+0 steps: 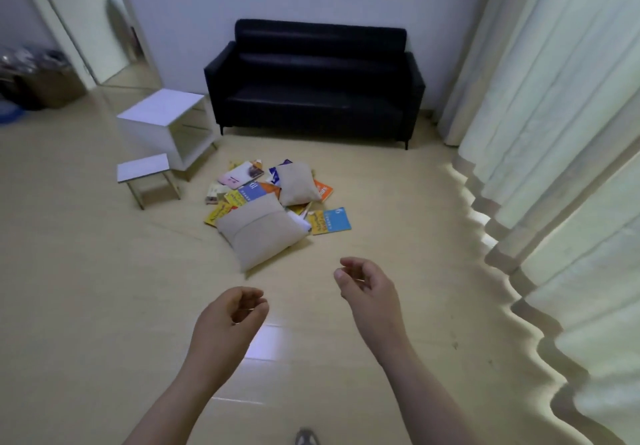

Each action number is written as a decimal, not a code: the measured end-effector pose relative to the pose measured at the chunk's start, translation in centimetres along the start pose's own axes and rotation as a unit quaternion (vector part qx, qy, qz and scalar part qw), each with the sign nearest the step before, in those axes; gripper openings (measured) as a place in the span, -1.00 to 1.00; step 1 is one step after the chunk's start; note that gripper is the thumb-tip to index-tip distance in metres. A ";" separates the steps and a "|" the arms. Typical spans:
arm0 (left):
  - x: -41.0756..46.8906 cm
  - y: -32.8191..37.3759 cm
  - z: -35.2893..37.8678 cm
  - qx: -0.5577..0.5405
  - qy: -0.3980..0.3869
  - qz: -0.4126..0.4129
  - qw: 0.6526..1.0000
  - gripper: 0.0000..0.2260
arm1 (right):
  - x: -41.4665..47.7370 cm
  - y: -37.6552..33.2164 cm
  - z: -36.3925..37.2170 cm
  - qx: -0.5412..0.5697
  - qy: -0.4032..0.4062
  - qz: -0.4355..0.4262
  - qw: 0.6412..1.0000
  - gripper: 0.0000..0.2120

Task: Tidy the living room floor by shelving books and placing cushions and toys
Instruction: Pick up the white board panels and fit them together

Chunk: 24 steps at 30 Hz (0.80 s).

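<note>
Blue-yellow book [329,221] shows a "6" (other titles too blurred).

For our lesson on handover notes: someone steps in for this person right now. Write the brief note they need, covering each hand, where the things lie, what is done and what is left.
Left hand: loosely curled, holds nothing. Right hand: the same. Both hover above the floor, short of the pile.
The near cushion and the far cushion lie on the scattered books, on the floor in front of the black sofa. The white shelf unit stands left of the sofa.
Done: nothing that shows.
Left: place both cushions and shelve the books. I can make out no toys.
</note>
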<state>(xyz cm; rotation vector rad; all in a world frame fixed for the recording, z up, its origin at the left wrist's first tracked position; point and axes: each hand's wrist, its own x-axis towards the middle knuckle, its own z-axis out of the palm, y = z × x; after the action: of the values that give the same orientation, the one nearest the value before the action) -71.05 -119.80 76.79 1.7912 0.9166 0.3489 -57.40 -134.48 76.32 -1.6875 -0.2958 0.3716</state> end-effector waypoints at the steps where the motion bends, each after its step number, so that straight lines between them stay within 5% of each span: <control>1: 1.9 0.4 -0.4 0.007 0.006 0.001 1.000 -0.88 | 1.9 -0.3 0.9 0.005 -0.001 0.001 1.000 -0.89; 14: 18.0 1.4 -5.3 -0.020 0.053 -0.018 0.998 -0.88 | 16.4 -3.6 10.6 0.005 -0.042 0.015 0.999 -0.89; 24: 34.0 -0.7 -14.9 -0.035 0.041 -0.008 0.999 -0.87 | 26.5 -5.8 25.6 0.002 -0.039 0.022 0.999 -0.89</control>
<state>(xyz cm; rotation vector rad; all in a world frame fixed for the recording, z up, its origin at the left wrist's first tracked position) -57.92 -85.11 76.11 1.7156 0.9638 0.4410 -43.48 -99.87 76.74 -1.6801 -0.3151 0.4704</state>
